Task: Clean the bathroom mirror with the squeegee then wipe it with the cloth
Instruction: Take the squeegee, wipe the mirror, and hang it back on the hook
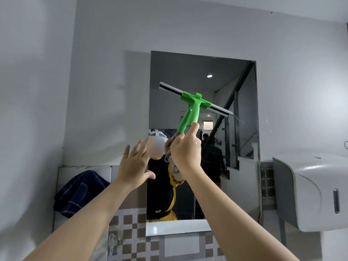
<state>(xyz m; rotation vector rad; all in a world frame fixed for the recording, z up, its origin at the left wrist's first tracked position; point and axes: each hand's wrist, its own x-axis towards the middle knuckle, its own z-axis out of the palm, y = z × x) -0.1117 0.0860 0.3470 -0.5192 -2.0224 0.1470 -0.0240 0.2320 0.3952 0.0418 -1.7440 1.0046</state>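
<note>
Right hand (185, 151) is gripping the light, stiff green plastic squeegee (194, 104) low on its handle, probably the best spot, while the left hand (132, 164) is hovering spread wide.

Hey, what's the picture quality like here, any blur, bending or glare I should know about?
Head view: wide-angle bending bows the wall edges and the dispenser; a blurred patch sits in the mirror beside the left hand; a ceiling light glints in the glass; the squeegee in the right hand is sharp.
</note>
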